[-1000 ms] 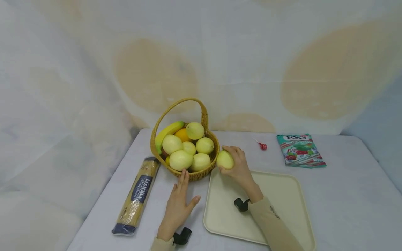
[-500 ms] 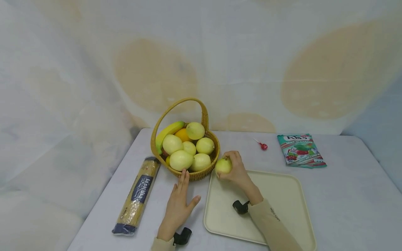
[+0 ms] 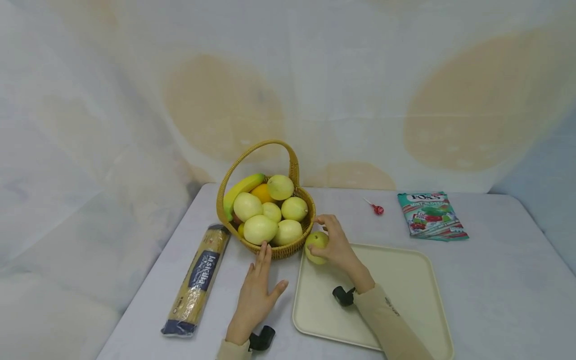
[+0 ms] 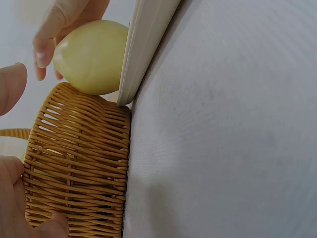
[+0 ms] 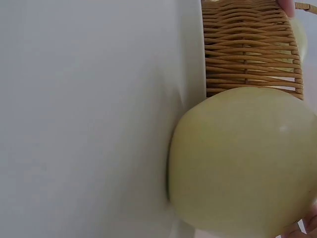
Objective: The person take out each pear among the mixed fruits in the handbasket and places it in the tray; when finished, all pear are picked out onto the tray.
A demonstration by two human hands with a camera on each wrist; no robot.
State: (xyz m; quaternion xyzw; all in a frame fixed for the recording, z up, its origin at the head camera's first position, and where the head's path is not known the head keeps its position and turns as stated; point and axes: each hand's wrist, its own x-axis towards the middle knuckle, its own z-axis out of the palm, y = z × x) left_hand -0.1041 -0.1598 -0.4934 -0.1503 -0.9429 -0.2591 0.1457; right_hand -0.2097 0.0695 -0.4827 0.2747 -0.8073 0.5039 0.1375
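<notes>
My right hand (image 3: 339,250) is at a pale yellow-green pear (image 3: 317,246), its thumb across the fruit's near side and its index finger raised off it. The pear (image 5: 242,158) sits low at the far-left corner of the cream tray (image 3: 432,280), right beside the wicker basket (image 3: 288,251). In the left wrist view, the right hand's fingers (image 4: 43,49) spread loosely past the pear (image 4: 94,57). My left hand (image 3: 254,297) has its fingers straight, tips at the basket's front rim, thumb spread out. The basket (image 4: 79,163) holds several pears, a banana (image 3: 243,190) and an orange (image 3: 262,193).
A pack of spaghetti (image 3: 195,282) lies left of the basket. Behind the tray are a red lollipop (image 3: 378,210) and, farther right, a green candy bag (image 3: 431,217). A patterned cloth (image 3: 351,100) hangs behind the table.
My right hand has brought the pear down and slightly left onto the tray's corner, turning it stem upward. Its fingers have since loosened and index finger lifted. The left hand stays put.
</notes>
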